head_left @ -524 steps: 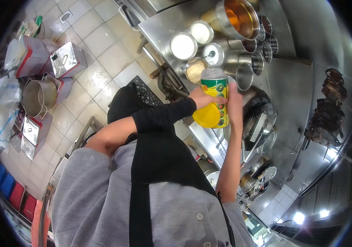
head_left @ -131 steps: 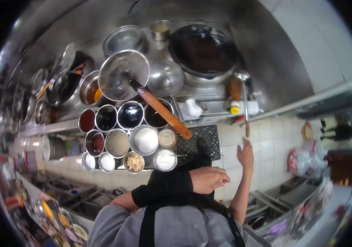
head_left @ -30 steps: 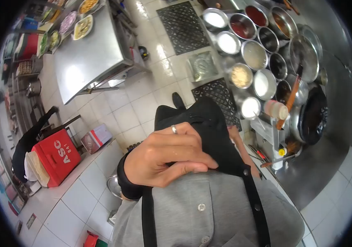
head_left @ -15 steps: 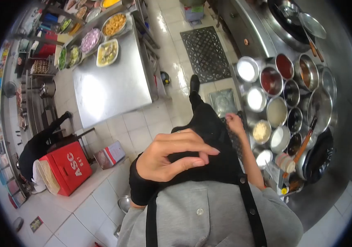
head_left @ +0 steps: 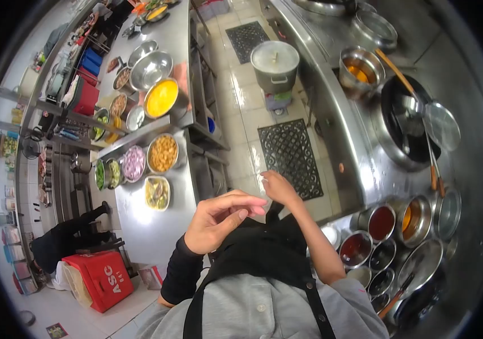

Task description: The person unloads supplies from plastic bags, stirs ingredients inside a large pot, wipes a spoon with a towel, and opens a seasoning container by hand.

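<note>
My left hand point(head_left: 223, 221) is held in front of my black apron point(head_left: 253, 248), its fingers stretched forward with the thumb lying close under them. No object shows in it. A little ahead and to its right, my right hand point(head_left: 280, 188) has its fingers curled together above the tiled floor. Something pale and see-through shows below its fingertips, too indistinct to name, and I cannot tell if the hand holds it. The two hands are close but apart. Nearest to my left hand on the steel table is a bowl of mixed pale pieces point(head_left: 157, 193).
On the left, a steel table point(head_left: 139, 226) bears bowls of chopped onion point(head_left: 134, 163) and yellow liquid point(head_left: 162, 98). A lidded pot point(head_left: 275, 65) stands in the aisle beyond a black mat point(head_left: 290, 158). Right: sauce pots point(head_left: 382, 222) and a wok point(head_left: 402, 121). A person point(head_left: 63, 243) is at far left.
My view has moved forward along the aisle, bringing the lidded pot into sight. My right hand has come up from beside the sauce pots toward my left hand, whose thumb is now nearer its fingers.
</note>
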A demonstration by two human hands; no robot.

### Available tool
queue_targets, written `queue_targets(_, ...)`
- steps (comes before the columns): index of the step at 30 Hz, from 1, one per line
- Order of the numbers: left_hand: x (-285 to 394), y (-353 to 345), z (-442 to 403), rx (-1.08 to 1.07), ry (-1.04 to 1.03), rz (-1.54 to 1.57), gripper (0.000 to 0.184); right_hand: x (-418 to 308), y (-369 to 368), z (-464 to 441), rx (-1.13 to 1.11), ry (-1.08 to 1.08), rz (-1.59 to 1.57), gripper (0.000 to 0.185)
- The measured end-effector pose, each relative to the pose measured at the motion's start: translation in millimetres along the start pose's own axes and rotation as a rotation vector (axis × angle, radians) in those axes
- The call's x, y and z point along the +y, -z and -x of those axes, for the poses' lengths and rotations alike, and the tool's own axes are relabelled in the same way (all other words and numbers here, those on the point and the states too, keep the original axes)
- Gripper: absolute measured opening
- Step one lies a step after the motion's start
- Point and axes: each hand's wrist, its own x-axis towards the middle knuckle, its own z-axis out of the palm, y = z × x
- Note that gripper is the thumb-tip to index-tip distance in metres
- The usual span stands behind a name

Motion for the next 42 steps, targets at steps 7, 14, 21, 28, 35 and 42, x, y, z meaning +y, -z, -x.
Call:
queue_targets(7,18.6,46.2,-105.7,0.064,0.020,0.103,0.029,-4.7,62.3,-115.1,-0.130,0.093,-0.076,0.031)
queue_targets(14,17.1,154.2,-221.7,0.065,-0.026,0.120,0.031,14.1,101.1,-275.2,-0.352,0.069,-0.071,0.035)
queue_targets(21,52.5,302.4,-364.0,0.166,-0.152,0.207,0.027,69.3,177.6,-457.4,-0.243,-0.068,0.271,0.035)
queue_targets(28,97.7,421.1,-463.1,0.284,-0.152,0.163,0.023,103.2,259.2,-560.2,-0.152,-0.289,0.499,0.033)
queue_targets(35,113.8,515.5,-549.2,0.365,-0.114,0.196,0.022,123.7,268.9,-622.8,-0.193,-0.417,0.357,0.029)
queue_targets(42,127.1,640.5,-696.6,0.453,-0.086,0.151,0.022,127.7,327.8,-840.1,0.082,-0.288,0.368,0.026)
